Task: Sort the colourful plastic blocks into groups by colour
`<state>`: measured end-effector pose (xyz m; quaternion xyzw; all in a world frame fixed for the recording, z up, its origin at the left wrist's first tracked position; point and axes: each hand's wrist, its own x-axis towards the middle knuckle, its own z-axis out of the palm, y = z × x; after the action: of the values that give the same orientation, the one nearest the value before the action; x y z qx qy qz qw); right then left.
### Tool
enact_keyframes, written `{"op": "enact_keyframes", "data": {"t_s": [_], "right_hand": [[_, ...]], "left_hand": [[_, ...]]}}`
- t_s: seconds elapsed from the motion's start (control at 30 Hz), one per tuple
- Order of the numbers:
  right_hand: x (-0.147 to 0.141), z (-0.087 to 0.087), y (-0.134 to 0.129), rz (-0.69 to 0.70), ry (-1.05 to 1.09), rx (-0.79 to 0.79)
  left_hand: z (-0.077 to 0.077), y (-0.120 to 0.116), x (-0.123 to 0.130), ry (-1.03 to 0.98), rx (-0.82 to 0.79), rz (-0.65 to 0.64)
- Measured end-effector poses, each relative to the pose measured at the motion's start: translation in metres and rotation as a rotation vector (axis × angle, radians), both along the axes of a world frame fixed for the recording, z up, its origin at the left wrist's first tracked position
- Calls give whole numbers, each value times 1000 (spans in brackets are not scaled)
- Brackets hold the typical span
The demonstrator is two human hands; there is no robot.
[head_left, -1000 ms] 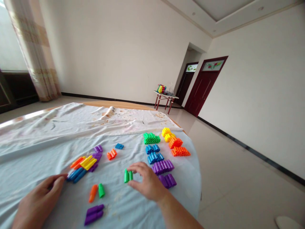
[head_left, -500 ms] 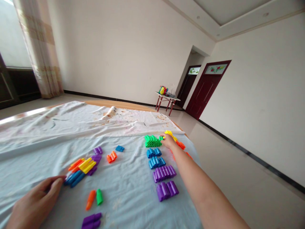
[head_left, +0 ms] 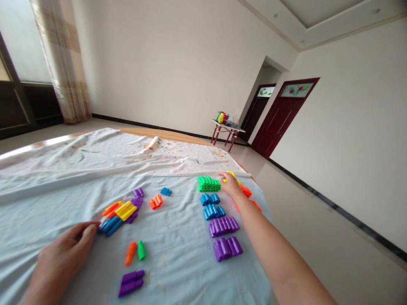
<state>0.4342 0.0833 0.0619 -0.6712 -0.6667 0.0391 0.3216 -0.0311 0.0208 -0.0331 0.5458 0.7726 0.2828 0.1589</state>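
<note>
Right hand [head_left: 230,185] beside green block [head_left: 209,184], left hand [head_left: 63,256] at mixed pile [head_left: 125,209]

The right hand's fingers are partly curled near the yellow pieces [head_left: 231,173]; whether they grip anything, I cannot tell. The left thumb and forefinger nearly meet at the blue pieces [head_left: 111,225] (their grip is unclear too). Purple rows [head_left: 224,226] lie nearer the camera than the green block, on the cloth [head_left: 178,267].

And there's the green block [head_left: 209,184], ribbed tubes stacked on their sides; yellow pieces [head_left: 231,173] sit just right of it, partly hidden, long blue pieces [head_left: 114,227] well left.
</note>
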Motion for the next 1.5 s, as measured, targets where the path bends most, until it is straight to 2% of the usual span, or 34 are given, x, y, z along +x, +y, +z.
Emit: {"op": "enact_keyframes", "data": {"t_s": [0.1, 0.2, 0.27, 0.37, 0.47, 0.57, 0.7, 0.8, 0.97, 1.03, 1.17, 1.37, 1.5], "right_hand": [[-39, 11, -28, 141, 62, 83], [-93, 12, -65, 384, 118, 81], [-129, 6, -88, 539, 135, 29], [-171, -10, -112, 700, 142, -54], [-196, -26, -126, 825, 113, -100], [-207, -38, -135, 910, 20, -123], [-210, -45, -141, 930, -144, -144], [-202, -40, -139, 918, -219, -143], [-174, -30, -127, 736, -291, -159], [-165, -32, -124, 715, -290, -175], [-159, -39, -124, 764, -217, -147], [-166, -41, -127, 527, -172, -171], [-162, -37, -126, 536, -184, -206]], "left_hand": [[19, -10, 12, -73, -24, -34], [24, -15, 17, -114, 0, -51], [22, -17, 17, -124, 11, -54], [19, -17, 16, -134, 32, -49], [18, -18, 17, -139, 53, -50], [18, -18, 18, -136, 73, -46], [18, -19, 18, -129, 79, -38], [19, -19, 17, -129, 69, -41], [22, -16, 15, -134, 19, -61], [21, -14, 14, -133, 0, -60], [19, -11, 12, -130, -25, -59], [20, -12, 10, -121, -51, -58], [25, -14, 12, -125, -45, -57]]}}
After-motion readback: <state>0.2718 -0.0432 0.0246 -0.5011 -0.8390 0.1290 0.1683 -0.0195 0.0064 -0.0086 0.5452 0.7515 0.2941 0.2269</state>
